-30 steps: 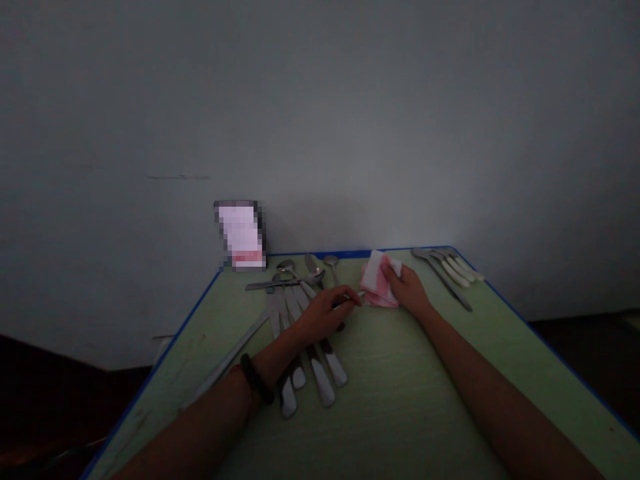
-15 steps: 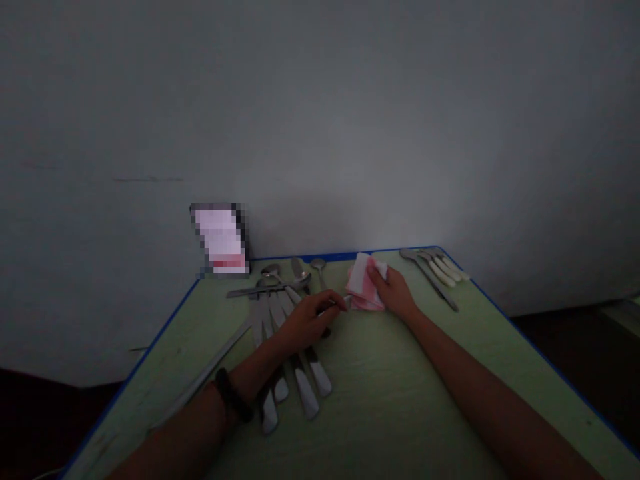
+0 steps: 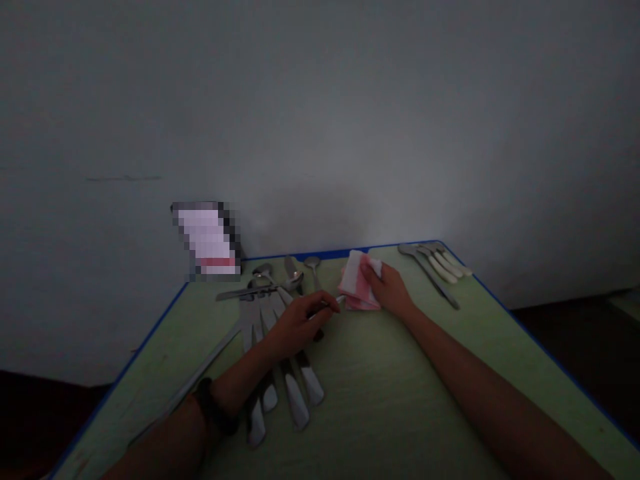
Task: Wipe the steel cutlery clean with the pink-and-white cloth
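1. Centrally, a folded pink-and-white cloth (image 3: 353, 285) was held in the right hand (image 3: 393, 288), over the green table (image 3: 395, 393).
2. A slim metal utensil (image 3: 341, 300) was pinched in the left hand (image 3: 303, 320), directed at the cloth; its type could not be told.
3. Loose cutlery (image 3: 297, 408) was spread around the left hand; white-handled pieces (image 3: 445, 272) were laid far right.

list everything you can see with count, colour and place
table: one, green, blue edging, foreground
wall: one, grey, behind it
device: one, pixelated, bright screen, back left corner
cutlery pile: count unclear, silvery, left half
long strip: one, grey, lower left
white-handled cutlery: about three, back right
long utensil: one, grey, beside these
cloth: one, pink and white, right of centre
half-hidden utensil: one, pale, left of cloth
bracelet: one, black, left wrist
left hand: one, gripping half-hidden utensil
right hand: one, gripping cloth
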A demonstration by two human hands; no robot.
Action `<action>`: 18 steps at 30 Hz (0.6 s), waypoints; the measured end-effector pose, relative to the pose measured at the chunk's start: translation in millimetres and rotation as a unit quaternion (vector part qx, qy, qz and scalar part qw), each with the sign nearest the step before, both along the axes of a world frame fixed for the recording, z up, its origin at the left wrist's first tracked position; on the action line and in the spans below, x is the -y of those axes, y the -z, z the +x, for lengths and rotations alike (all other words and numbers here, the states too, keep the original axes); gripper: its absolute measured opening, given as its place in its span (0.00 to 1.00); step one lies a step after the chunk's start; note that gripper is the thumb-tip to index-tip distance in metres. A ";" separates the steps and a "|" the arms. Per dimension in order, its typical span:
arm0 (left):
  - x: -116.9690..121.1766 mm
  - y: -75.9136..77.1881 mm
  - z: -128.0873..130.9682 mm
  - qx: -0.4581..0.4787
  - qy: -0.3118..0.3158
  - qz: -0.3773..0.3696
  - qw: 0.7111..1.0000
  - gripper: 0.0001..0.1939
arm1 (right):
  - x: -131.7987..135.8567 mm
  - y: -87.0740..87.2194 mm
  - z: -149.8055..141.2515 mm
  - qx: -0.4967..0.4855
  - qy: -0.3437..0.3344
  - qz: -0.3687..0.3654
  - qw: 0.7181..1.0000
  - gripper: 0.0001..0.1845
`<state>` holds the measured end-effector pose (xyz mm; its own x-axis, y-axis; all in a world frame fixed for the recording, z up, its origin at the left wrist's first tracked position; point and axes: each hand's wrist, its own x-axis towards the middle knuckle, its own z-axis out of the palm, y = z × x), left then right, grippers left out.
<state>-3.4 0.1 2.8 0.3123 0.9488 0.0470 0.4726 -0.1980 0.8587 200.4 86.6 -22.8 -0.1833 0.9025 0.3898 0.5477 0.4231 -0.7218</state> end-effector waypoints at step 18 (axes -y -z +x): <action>1.3 -2.2 2.0 -0.016 0.006 0.021 1.000 0.10 | -0.2 1.1 0.8 -0.013 -0.008 -0.006 1.000 0.20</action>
<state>-1.4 -1.1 5.0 0.3248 0.9427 0.0766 0.4980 -0.2393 0.8335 201.1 86.7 -23.8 -0.1873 0.9042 0.3839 0.5227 0.4226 -0.7404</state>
